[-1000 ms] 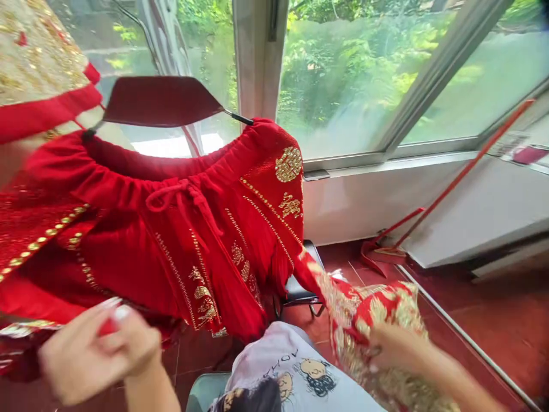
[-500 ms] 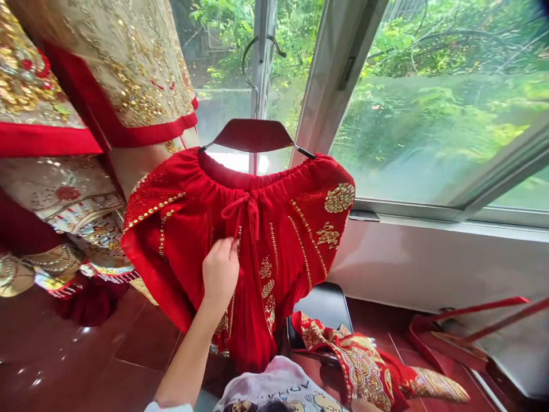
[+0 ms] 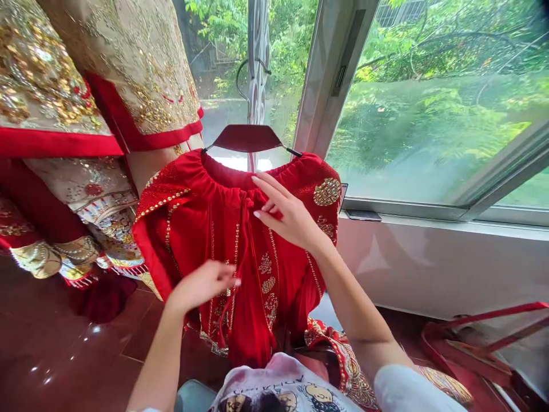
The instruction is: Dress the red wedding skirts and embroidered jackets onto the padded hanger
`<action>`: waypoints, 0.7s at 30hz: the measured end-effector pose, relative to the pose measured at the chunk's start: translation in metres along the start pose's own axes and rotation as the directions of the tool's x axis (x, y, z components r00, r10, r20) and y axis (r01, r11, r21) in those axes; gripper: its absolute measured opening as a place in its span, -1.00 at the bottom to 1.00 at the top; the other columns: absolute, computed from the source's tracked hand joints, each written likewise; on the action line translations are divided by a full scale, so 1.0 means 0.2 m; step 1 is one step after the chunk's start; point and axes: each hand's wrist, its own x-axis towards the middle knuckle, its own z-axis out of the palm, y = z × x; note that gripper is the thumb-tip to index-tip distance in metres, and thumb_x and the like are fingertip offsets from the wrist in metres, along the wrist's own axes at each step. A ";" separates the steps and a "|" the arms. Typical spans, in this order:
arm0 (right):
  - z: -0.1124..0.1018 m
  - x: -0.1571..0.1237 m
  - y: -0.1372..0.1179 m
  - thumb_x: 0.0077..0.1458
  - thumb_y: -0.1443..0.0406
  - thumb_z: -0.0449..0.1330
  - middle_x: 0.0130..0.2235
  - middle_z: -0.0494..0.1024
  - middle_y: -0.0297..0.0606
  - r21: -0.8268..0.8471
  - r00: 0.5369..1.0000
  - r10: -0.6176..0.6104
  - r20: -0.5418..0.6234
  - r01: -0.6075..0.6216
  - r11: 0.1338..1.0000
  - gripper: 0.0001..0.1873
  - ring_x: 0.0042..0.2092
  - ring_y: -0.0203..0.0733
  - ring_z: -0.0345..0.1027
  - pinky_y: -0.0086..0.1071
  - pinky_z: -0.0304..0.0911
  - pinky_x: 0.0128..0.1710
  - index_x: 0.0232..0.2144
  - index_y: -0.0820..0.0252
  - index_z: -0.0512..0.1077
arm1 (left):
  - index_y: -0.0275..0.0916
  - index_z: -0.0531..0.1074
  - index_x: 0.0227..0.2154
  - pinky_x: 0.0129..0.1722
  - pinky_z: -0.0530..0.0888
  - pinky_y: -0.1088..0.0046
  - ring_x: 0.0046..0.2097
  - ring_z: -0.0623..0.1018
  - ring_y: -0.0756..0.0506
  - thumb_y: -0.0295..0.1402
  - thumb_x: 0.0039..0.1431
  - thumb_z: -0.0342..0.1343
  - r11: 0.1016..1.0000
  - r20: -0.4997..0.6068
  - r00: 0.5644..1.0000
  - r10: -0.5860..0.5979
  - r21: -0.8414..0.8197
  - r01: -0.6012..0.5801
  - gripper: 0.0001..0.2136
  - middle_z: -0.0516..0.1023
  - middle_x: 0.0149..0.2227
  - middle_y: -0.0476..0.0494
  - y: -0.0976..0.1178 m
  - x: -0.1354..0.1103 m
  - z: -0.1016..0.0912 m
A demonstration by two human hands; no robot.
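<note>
A red skirt (image 3: 253, 297) with gold beading and embroidered motifs hangs from a dark red hanger (image 3: 247, 137) with a metal hook. Its gathered waistband has a thin red drawstring (image 3: 246, 229) hanging down the front. My right hand (image 3: 285, 214) is at the waistband, beside the drawstring's gathered top, with fingers apart. Lower down, my left hand (image 3: 203, 286) is in front of the skirt, with its thumb and forefinger slightly parted close to the hanging drawstring. Whether those fingertips touch the cord is hard to see.
Beaded cream-and-gold garments (image 3: 150, 86) with red borders hang at the left. A window (image 3: 429, 126) with a sill is behind and to the right. Red-and-gold embroidered cloth (image 3: 355, 366) lies below my right arm. A red frame (image 3: 463, 337) stands at the lower right.
The drawstring's bow has come loose, and its cord now hangs down. My left hand has moved lower and its pinch has opened. My right hand has come in at the waistband.
</note>
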 end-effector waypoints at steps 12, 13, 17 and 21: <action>-0.09 -0.18 0.02 0.23 -0.01 0.04 -0.10 0.39 -0.17 -0.079 0.962 -0.013 0.273 0.036 0.996 -0.56 -0.32 -0.32 0.33 -0.40 0.24 -0.29 -0.08 0.10 0.53 | -0.13 0.53 -0.29 0.34 -0.08 -0.07 0.02 0.45 -0.08 -0.37 0.26 -0.01 0.738 -0.221 0.773 0.595 0.531 -0.416 -0.81 0.52 -0.21 -0.03 0.30 0.20 -0.31; -0.11 -0.19 0.02 0.24 -0.01 0.04 -0.06 0.37 -0.15 -0.054 0.959 -0.034 0.281 0.051 0.997 -0.56 -0.32 -0.34 0.32 -0.40 0.25 -0.29 -0.19 0.13 0.57 | -0.13 0.53 -0.33 0.35 -0.07 -0.04 0.09 0.41 -0.08 -0.41 0.23 0.01 0.745 -0.206 0.779 0.593 0.509 -0.432 -0.82 0.52 -0.14 -0.04 0.29 0.16 -0.30; -0.08 -0.30 -0.04 0.21 -0.01 0.06 0.16 0.32 -0.09 -0.226 0.945 -0.075 0.319 0.153 0.962 -0.46 -0.24 -0.24 0.32 -0.34 0.24 -0.32 -0.56 0.26 0.53 | -0.20 0.52 -0.45 0.34 -0.19 -0.11 0.32 0.19 -0.22 -0.45 0.10 0.07 0.717 -0.162 0.815 0.557 0.588 -0.373 -0.87 0.38 0.17 -0.15 0.29 0.01 -0.23; 0.03 -0.52 -0.19 0.03 -0.10 0.21 -0.23 0.59 -0.19 -0.100 0.764 -0.137 0.630 0.254 0.962 -0.50 -0.30 -0.19 0.31 -0.40 0.12 -0.47 -0.62 0.18 0.52 | -0.20 0.53 -0.57 0.34 -0.10 -0.07 0.19 0.40 -0.23 -0.34 0.04 0.21 0.753 0.182 0.893 0.412 0.484 -0.446 -0.87 0.50 0.10 -0.08 0.24 -0.10 -0.12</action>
